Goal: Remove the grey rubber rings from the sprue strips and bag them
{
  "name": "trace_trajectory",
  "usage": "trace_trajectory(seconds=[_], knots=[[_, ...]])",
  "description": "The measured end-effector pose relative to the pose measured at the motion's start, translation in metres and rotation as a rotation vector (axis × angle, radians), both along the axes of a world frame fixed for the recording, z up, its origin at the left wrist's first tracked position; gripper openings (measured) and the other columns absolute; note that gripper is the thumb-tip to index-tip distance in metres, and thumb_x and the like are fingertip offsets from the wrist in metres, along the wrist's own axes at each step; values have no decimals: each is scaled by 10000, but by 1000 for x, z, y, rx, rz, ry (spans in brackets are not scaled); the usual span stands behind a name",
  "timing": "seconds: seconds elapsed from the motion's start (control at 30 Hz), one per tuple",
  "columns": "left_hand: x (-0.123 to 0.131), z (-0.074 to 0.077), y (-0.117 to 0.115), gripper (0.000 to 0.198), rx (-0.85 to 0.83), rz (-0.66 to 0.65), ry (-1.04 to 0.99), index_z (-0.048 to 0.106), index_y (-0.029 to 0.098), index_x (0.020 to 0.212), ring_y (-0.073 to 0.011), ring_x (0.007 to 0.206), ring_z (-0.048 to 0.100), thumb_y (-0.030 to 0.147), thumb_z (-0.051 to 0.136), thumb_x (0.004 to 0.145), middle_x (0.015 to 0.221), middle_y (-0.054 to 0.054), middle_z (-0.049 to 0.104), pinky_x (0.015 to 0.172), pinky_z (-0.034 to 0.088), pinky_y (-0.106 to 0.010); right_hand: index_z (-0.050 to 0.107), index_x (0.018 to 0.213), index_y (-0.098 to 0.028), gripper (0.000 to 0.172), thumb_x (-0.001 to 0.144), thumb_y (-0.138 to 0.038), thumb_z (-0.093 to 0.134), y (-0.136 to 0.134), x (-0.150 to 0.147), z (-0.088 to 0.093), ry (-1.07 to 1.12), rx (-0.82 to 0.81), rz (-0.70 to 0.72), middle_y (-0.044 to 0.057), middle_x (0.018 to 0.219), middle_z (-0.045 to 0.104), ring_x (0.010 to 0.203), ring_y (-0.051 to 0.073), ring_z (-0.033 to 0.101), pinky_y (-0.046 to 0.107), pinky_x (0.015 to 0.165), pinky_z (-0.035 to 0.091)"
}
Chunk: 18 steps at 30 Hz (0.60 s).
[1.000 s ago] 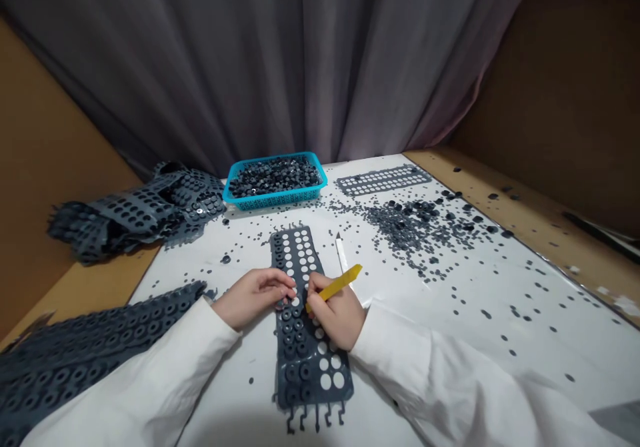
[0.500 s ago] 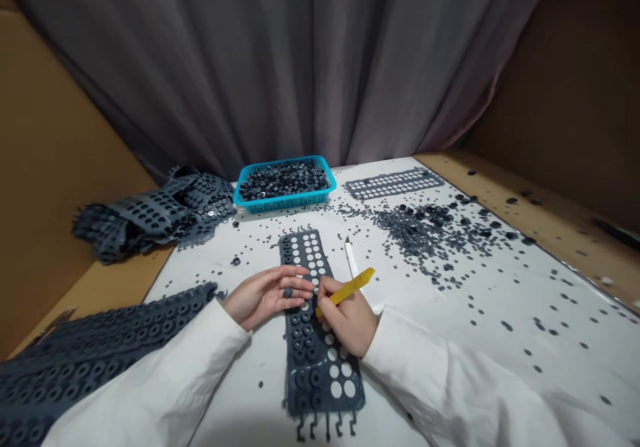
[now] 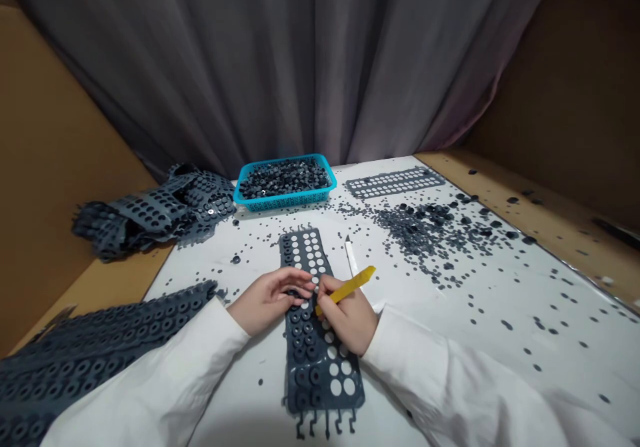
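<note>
Fingers (image 3: 300,277) of the left hand (image 3: 270,297) half-hide a dark disc (image 3: 293,293).

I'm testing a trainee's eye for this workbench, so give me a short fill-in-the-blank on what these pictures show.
The right hand holds a ____ plastic tool.
The left hand lies over a dark grey perforated sheet.
The slim white craft knife lies on the person's ____ side of that sheet.
The sleeve on the left arm is ____.

Answers: yellow; right; white.
</note>
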<state>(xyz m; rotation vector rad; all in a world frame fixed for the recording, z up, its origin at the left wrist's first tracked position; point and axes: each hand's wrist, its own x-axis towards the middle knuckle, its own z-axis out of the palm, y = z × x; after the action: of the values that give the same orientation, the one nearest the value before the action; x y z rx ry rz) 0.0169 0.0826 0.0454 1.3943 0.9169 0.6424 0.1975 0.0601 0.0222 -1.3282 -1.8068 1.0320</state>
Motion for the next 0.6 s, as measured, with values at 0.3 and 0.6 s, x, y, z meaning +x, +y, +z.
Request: trace_trajectory(seconds=[0.3, 0.6], knots=[[7, 10, -3, 139, 632, -234, 456, 623, 189, 826, -206, 799, 511, 141, 519, 747, 788, -51, 582, 711, 396, -293, 402, 625, -200, 143, 763, -160, 399, -1, -1, 4, -56, 45, 11, -34, 531, 470, 535, 126, 448, 230, 545, 324], [16, 10, -11, 66, 748, -246, 671, 639, 192, 754, -230, 760, 528, 147, 600, 724, 755, -65, 581, 686, 389, -313, 408, 625, -198, 148, 766, -158, 402, 0, -1, 2, -71, 27, 3, -32, 537, 465, 532, 121, 434, 221, 536, 310]])
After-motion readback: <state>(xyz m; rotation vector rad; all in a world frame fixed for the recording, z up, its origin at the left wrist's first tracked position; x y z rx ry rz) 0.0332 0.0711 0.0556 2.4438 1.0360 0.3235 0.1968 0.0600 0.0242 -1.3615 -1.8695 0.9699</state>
